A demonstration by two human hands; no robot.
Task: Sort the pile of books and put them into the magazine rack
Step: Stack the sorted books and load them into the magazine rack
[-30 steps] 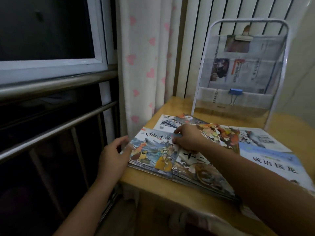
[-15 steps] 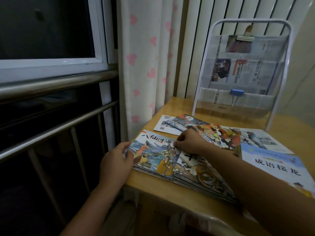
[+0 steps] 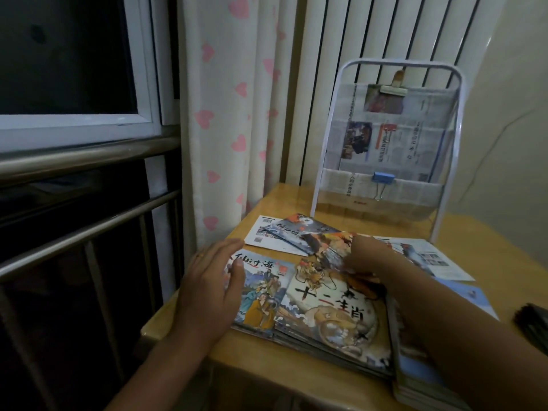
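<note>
Resting flat on the left edge of the pile, the left hand (image 3: pixel 207 289) keeps its fingers straight and together, the thumb lying on the cover of the front-left picture book (image 3: pixel 261 295), whose title is in large Chinese characters. The right hand (image 3: pixel 364 256) reaches across from the right and grips a colourful book (image 3: pixel 332 247) further back — its fingers curl over the book's near edge, and that book looks slightly lifted off the ones beneath. Just in front of it lies a book with a dragon and big black characters (image 3: pixel 335 315), sitting on top of a thin stack at the near edge of the wooden table (image 3: pixel 296 378). Two more thin books (image 3: pixel 284 232) lie overlapped near the back left, and a pale blue one (image 3: pixel 471 295) shows past the right forearm. The magazine rack (image 3: pixel 385 137) stands upright at the back of the table — a white wire frame lined with newspaper, with a blue binder clip (image 3: pixel 382 180) on its lower pocket and a clip (image 3: pixel 393 89) at the top. A curtain with pink hearts (image 3: pixel 234 114) hangs to the left.
</note>
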